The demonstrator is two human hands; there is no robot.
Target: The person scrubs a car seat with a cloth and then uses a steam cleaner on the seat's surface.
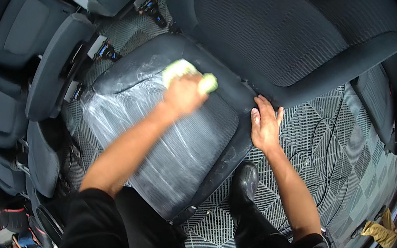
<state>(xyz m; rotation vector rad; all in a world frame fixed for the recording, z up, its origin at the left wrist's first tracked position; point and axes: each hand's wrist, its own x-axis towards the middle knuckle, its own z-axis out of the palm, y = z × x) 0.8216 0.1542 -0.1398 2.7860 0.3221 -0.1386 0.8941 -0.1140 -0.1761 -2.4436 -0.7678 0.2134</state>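
Note:
A dark car seat lies before me, its cushion (183, 155) streaked with whitish foam and its ribbed backrest (265, 32) at the top. My left hand (184, 94) grips a yellow-green cloth (178, 70), blurred by motion, and presses it on the cushion near the backrest. Foam looks thickest along the cushion's left side. My right hand (267, 127) rests palm down on the cushion's right edge, close to the backrest joint, with fingers apart and nothing held.
Several other dark car seats (24, 28) are lined up at the left. Grey grid floor tiles (304, 137) lie beneath, with a thin black cable (327, 169) looped at the right. A black boot (245, 180) stands beside the cushion. Tan cloth (380, 230) shows at the far right.

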